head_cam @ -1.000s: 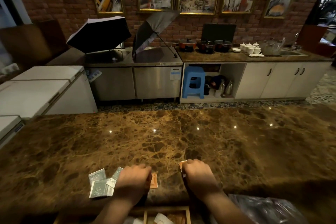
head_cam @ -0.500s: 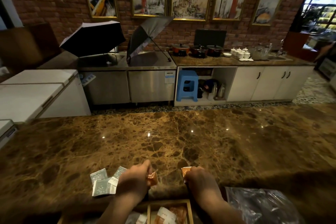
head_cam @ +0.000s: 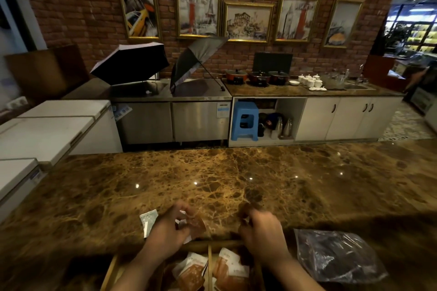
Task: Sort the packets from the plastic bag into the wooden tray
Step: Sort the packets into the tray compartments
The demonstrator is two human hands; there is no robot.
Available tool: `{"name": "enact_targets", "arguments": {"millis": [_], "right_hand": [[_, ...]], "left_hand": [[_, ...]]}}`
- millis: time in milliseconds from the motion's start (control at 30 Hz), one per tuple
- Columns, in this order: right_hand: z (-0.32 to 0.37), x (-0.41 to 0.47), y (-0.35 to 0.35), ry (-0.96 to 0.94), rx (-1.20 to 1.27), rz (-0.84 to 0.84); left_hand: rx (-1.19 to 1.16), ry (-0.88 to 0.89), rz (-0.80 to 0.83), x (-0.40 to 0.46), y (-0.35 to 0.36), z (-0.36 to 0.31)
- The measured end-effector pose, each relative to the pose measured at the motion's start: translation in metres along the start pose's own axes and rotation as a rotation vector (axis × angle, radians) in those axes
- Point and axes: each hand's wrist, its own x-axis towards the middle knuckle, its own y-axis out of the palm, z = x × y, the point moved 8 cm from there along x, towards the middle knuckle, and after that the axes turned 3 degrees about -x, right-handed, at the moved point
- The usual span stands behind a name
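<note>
Closest to us, the wooden tray [head_cam: 111,274] already has brown packets [head_cam: 192,271] in two of its boxes, so we think part of the job is done. Our left hand [head_cam: 165,231] pinches a brown packet [head_cam: 197,225] just above the tray. Our right hand [head_cam: 262,234] is curled tight, but it is blurry and we cannot tell if it holds one. The plastic bag [head_cam: 335,255] lies beside it, looking nearly flat. A few pale packets [head_cam: 147,220] wait on the counter [head_cam: 236,177], still to be sorted.

counter [head_cam: 236,179]: glossy marble | tray [head_cam: 111,271]: wood | bag [head_cam: 335,255]: clear crinkled plastic
</note>
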Motion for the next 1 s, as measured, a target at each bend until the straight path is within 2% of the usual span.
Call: {"name": "enact_targets", "arguments": {"millis": [100,200,300,400,533,667,767,900,1000], "right_hand": [[0.022,-0.017,0.002,-0.083,-0.060,0.036],[0.037,-0.034,0.018,-0.146,-0.167,0.266],[0.050,-0.050,0.032,-0.182,-0.250,0.405],[0.057,-0.060,0.039,-0.200,-0.263,0.417],[0.064,-0.061,0.036,-0.202,-0.263,0.349],[0.069,-0.058,0.050,-0.126,-0.330,0.521],[0.072,-0.051,0.047,-0.095,-0.301,0.455],[0.078,-0.034,0.035,-0.119,-0.223,0.262],[0.087,-0.012,0.036,-0.137,-0.179,0.267]], "left_hand": [[-0.004,-0.010,0.017,-0.018,-0.005,0.007],[0.012,0.000,0.055,-0.037,0.000,0.011],[0.068,-0.047,0.098,-0.056,0.007,0.015],[0.210,-0.004,0.127,-0.068,0.011,0.009],[0.442,0.202,0.140,-0.076,0.014,-0.009],[0.499,0.213,0.229,-0.081,0.020,-0.004],[0.430,0.236,0.167,-0.081,0.010,-0.004],[0.297,0.151,-0.037,-0.068,-0.030,0.013],[0.307,0.043,-0.076,-0.051,-0.056,0.035]]}}
